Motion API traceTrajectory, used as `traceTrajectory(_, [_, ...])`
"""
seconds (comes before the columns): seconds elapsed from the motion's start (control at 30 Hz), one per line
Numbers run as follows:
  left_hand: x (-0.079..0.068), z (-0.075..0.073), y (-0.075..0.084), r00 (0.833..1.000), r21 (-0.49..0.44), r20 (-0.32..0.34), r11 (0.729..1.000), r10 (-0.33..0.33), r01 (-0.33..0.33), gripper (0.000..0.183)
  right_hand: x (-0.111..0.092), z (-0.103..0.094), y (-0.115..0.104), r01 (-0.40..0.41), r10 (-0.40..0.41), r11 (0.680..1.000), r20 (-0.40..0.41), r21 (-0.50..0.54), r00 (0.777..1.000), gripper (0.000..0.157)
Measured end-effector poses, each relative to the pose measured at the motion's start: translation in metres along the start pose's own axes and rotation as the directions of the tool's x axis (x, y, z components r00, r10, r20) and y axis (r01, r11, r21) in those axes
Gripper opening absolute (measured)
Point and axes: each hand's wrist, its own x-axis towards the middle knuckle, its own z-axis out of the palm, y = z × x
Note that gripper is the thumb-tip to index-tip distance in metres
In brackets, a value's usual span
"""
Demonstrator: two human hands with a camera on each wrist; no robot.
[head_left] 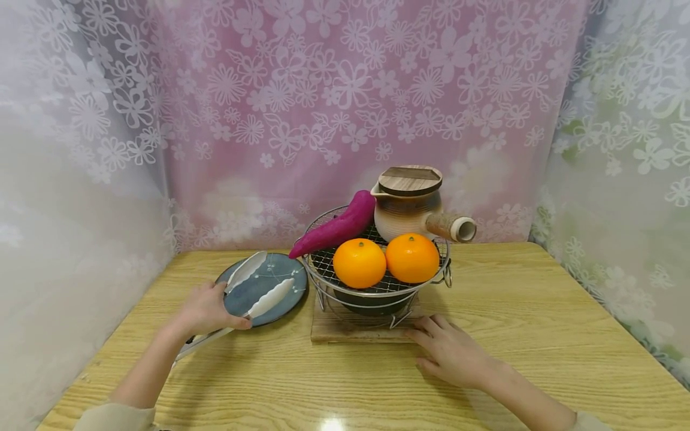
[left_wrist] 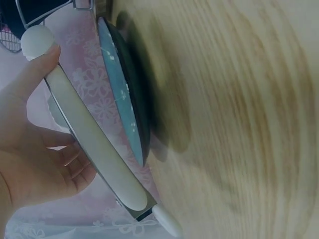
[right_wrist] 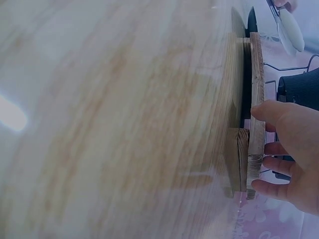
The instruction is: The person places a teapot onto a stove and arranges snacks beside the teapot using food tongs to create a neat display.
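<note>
My left hand holds a pair of tongs with white scalloped heads and pale handles. Its spread heads overlap the dark blue round plate in the head view. From the left wrist, the thumb lies on one handle and the other fingers curl behind it. At the front right corner of a wooden board, my right hand rests with relaxed fingers at the edge. On that board stands a black stove bowl with a wire rack over it.
Two orange fruits, a purple sweet potato and a clay teapot with a wooden lid and side handle sit on the rack. A flowered curtain hangs behind the wooden table.
</note>
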Motion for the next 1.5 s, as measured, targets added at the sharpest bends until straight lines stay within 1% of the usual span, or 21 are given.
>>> traceTrajectory(0.13, [-0.003,0.005,0.001,1.0,0.035,-0.001,0.999,-0.01,0.01,0.11,0.0,0.0,0.0,0.002,-0.002,1.0,-0.008,0.003,1.0,0.041])
traceTrajectory(0.3, [-0.008,0.012,0.002,0.999,0.061,-0.026,0.998,-0.026,0.027,0.107,0.0,0.0,0.0,0.003,-0.003,1.0,-0.008,0.001,1.0,0.041])
traceTrajectory(0.47, [-0.01,0.016,0.005,0.999,0.089,-0.045,0.996,-0.005,0.009,0.103,0.0,0.001,0.001,0.002,-0.002,1.0,-0.002,0.0,1.0,0.042])
traceTrajectory(0.6, [-0.011,0.018,0.009,1.0,0.124,-0.026,0.992,0.017,-0.014,0.104,0.0,0.001,0.001,0.001,-0.001,1.0,0.0,0.003,1.0,0.042])
traceTrajectory(0.8, [-0.016,0.024,0.019,1.0,0.156,-0.02,0.988,0.023,-0.02,0.103,0.0,0.002,0.001,0.01,-0.01,1.0,-0.012,0.004,1.0,0.042])
traceTrajectory(0.97, [-0.018,0.029,0.025,0.998,0.175,-0.013,0.983,0.058,-0.055,0.103,0.0,0.002,0.002,0.025,-0.026,1.0,-0.034,-0.011,0.999,0.042])
traceTrajectory(1.13, [-0.021,0.031,0.03,0.998,0.191,0.002,0.979,0.066,-0.065,0.106,0.0,0.002,0.003,0.025,-0.025,1.0,-0.026,-0.013,0.999,0.042])
traceTrajectory(1.3, [-0.022,0.032,0.036,0.996,0.23,0.016,0.969,0.089,-0.09,0.11,-0.001,0.002,0.003,0.019,-0.02,1.0,-0.019,-0.012,1.0,0.043])
traceTrajectory(1.5, [-0.028,0.035,0.042,0.994,0.23,0.04,0.967,0.101,-0.107,0.108,-0.001,0.003,0.003,0.023,-0.023,1.0,-0.022,-0.015,0.999,0.043])
